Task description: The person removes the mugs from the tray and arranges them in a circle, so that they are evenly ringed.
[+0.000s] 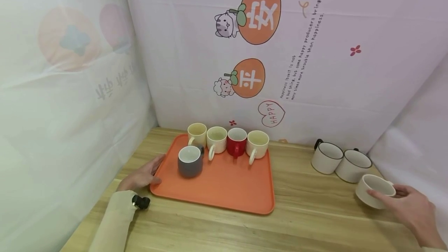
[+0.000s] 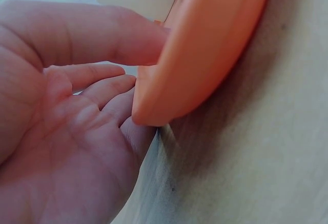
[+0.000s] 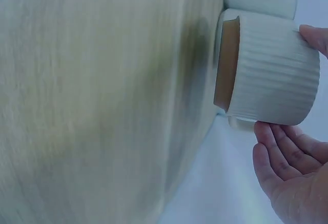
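My left hand (image 1: 141,176) grips the left edge of an orange tray (image 1: 224,189), thumb (image 2: 118,37) over the rim and the other fingers outside it. At the right, my right hand (image 1: 414,207) holds a white mug (image 1: 365,198) between thumb and fingers. In the right wrist view this mug (image 3: 277,70) has ribbed sides and a brown base, which stands off the table. A grey mug (image 1: 189,166) sits on the tray's left part. Behind it stand a yellow mug (image 1: 197,137), a cream mug (image 1: 217,146), a red mug (image 1: 237,147) and another cream mug (image 1: 258,150).
Two white mugs with dark rims, one left (image 1: 322,163) and one right (image 1: 350,171), stand close together on the wooden table (image 1: 301,213), just beyond the held mug. A printed cloth (image 1: 196,49) hangs behind the table, and white cloth closes in both sides.
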`<state>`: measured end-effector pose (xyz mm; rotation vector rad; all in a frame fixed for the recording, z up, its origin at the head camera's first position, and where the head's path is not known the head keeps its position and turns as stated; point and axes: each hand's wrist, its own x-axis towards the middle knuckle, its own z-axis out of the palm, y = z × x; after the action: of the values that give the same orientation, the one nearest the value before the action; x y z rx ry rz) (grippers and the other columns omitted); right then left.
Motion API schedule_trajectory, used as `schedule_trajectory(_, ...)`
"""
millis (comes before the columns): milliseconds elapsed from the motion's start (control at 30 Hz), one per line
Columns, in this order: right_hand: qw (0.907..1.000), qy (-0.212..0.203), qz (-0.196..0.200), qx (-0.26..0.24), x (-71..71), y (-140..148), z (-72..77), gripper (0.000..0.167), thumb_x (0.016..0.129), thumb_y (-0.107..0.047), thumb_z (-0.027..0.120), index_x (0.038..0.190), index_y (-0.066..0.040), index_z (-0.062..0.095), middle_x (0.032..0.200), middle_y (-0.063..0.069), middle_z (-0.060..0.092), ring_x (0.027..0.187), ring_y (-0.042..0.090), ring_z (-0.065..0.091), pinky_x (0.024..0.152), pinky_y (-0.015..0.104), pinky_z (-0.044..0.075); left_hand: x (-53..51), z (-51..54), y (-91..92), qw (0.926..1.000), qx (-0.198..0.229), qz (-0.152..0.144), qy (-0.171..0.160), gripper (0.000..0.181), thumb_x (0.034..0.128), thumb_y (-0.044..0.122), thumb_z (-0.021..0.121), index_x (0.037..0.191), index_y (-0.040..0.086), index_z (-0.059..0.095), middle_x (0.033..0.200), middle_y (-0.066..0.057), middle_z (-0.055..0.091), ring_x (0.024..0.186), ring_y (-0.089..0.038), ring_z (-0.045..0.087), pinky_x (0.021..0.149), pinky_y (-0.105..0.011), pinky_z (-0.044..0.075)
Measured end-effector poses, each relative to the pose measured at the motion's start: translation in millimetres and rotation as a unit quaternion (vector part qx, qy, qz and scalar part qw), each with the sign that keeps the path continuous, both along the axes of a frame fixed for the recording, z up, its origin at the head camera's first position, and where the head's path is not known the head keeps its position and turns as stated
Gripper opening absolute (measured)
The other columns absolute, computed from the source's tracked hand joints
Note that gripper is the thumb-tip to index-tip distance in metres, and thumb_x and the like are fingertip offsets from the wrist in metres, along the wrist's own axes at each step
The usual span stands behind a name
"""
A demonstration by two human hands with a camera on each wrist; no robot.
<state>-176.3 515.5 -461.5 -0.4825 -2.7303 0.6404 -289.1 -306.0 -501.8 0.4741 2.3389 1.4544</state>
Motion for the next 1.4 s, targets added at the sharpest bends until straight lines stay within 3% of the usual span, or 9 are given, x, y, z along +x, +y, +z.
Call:
schedule_trajectory(133, 0.9997, -0.015, -0.018, 0.002, -5.5, 5.4, -6.1, 0.094, 0.083, -0.065, 0.078, 0.132, 0.013, 0.062, 0.119, 0.031, 0.073, 0.085, 0.019, 0.064, 0.08, 0.041, 0.036, 0.2, -1.0, -1.0, 1.0, -0.002, 0.003, 0.0, 0.108, 0.0857, -0.009, 0.069, 0.168, -0.004, -0.001, 0.176, -0.027, -0.003, 0.162, -0.051, 0.0, 0.127, -0.062, 0.016)
schedule_trajectory(233, 0.9993, -0.023, -0.029, -0.009, -7.9, 7.8, -9.4, 0.096, 0.084, -0.066, 0.077, 0.134, 0.014, 0.06, 0.121, 0.034, 0.071, 0.094, 0.038, 0.063, 0.083, 0.047, 0.036, 0.0, -1.1, -0.9, 0.9999, -0.011, 0.006, -0.003, 0.109, 0.0861, -0.008, 0.069, 0.169, -0.002, -0.001, 0.177, -0.025, -0.003, 0.163, -0.049, 0.001, 0.127, -0.057, 0.021)
schedule_trajectory(367, 0.9981, -0.032, -0.042, -0.031, -9.3, 9.0, -12.3, 0.097, 0.085, -0.065, 0.076, 0.137, 0.014, 0.057, 0.119, 0.034, 0.072, 0.088, 0.03, 0.063, 0.084, 0.046, 0.034, 0.6, -0.3, -0.7, 0.9998, -0.014, 0.008, -0.007, 0.109, 0.0858, -0.008, 0.069, 0.169, -0.001, -0.001, 0.177, -0.025, -0.002, 0.163, -0.048, 0.002, 0.127, -0.056, 0.022)
schedule_trajectory(500, 0.9972, -0.036, -0.048, -0.045, -10.8, 6.5, -13.1, 0.098, 0.086, -0.065, 0.075, 0.139, 0.015, 0.054, 0.123, 0.037, 0.069, 0.095, 0.038, 0.063, 0.084, 0.045, 0.034, 1.7, 0.1, 0.2, 1.0, -0.004, 0.005, -0.005, 0.108, 0.0862, -0.01, 0.068, 0.168, -0.003, -0.001, 0.176, -0.027, -0.003, 0.162, -0.051, 0.001, 0.128, -0.063, 0.016)
schedule_trajectory(667, 0.9964, -0.028, -0.058, -0.055, -12.4, 1.0, -13.8, 0.096, 0.085, -0.064, 0.077, 0.137, 0.014, 0.056, 0.121, 0.036, 0.069, 0.089, 0.032, 0.063, 0.084, 0.044, 0.032, 3.3, 1.5, 1.1, 0.9999, 0.008, 0.004, -0.007, 0.108, 0.0857, -0.012, 0.067, 0.168, -0.004, -0.002, 0.176, -0.028, -0.003, 0.162, -0.052, 0.0, 0.127, -0.065, 0.014)
schedule_trajectory(933, 0.9948, -0.034, -0.074, -0.061, -17.9, -8.3, -14.2, 0.098, 0.085, -0.062, 0.076, 0.138, 0.017, 0.053, 0.137, 0.041, 0.058, 0.115, 0.054, 0.058, 0.085, 0.049, 0.035, 2.4, 2.8, 1.8, 0.9999, 0.003, 0.006, -0.012, 0.109, 0.0845, -0.011, 0.067, 0.168, -0.003, -0.003, 0.176, -0.027, -0.004, 0.162, -0.051, 0.0, 0.128, -0.065, 0.016)
schedule_trajectory(1033, 0.9974, -0.029, -0.058, -0.034, -16.9, -7.0, -11.9, 0.099, 0.086, -0.063, 0.075, 0.135, 0.019, 0.053, 0.135, 0.042, 0.058, 0.114, 0.057, 0.058, 0.084, 0.051, 0.038, 1.7, 2.9, 1.7, 0.9999, 0.003, 0.002, -0.01, 0.109, 0.0847, -0.011, 0.067, 0.168, -0.004, -0.003, 0.176, -0.028, -0.005, 0.162, -0.052, -0.001, 0.127, -0.066, 0.016)
schedule_trajectory(1200, 0.9998, 0.001, -0.015, 0.016, -12.6, -7.5, -1.7, 0.102, 0.09, -0.063, 0.072, 0.138, 0.024, 0.047, 0.136, 0.046, 0.053, 0.115, 0.061, 0.055, 0.093, 0.064, 0.038, 1.4, 1.6, 1.6, 0.9999, -0.007, 0.001, -0.012, 0.109, 0.0859, -0.008, 0.068, 0.168, -0.003, -0.003, 0.176, -0.027, -0.005, 0.162, -0.05, -0.001, 0.127, -0.064, 0.018)
schedule_trajectory(1400, 0.9986, 0.019, 0.039, 0.031, -15.9, -35.8, 18.3, 0.102, 0.093, -0.06, 0.07, 0.145, 0.022, 0.042, 0.139, 0.046, 0.052, 0.12, 0.062, 0.052, 0.101, 0.07, 0.035, 0.8, 0.0, -0.5, 0.9999, -0.009, 0.007, -0.011, 0.109, 0.0861, -0.009, 0.068, 0.169, -0.001, -0.002, 0.177, -0.025, -0.004, 0.163, -0.049, 0.001, 0.127, -0.062, 0.02)
